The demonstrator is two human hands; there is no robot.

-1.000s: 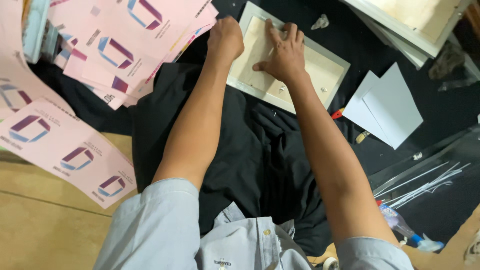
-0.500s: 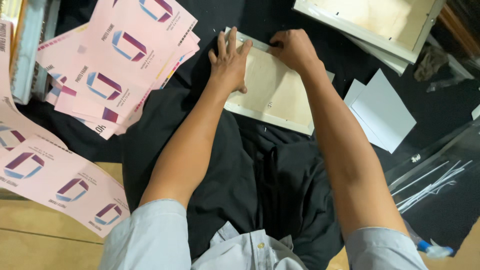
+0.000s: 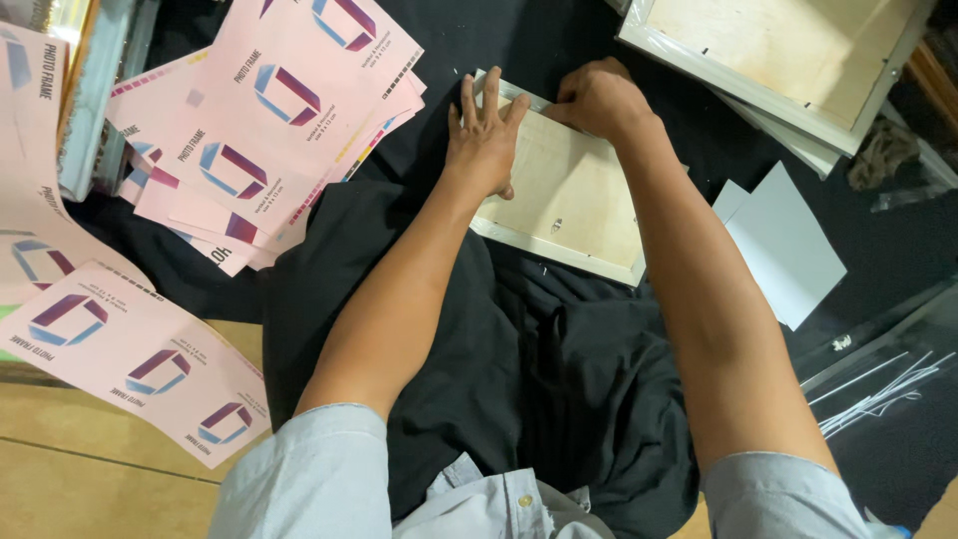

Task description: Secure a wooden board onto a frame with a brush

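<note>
My left hand (image 3: 486,135) lay flat, fingers spread, on the backing board of the white photo frame (image 3: 559,190), pinning it face-down on the black cloth (image 3: 539,349). My right hand (image 3: 597,97) curled at its far edge, apparently pressing there; I couldn't tell whether it gripped anything. Pink printed sheets (image 3: 269,110) lay to the left.

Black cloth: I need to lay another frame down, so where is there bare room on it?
The black cloth lies bare between the forearms, below the face-down frame under the left hand and right hand. Another strip runs past the white cards. Pink sheets crowd the left, stacked frames the top right.
</note>
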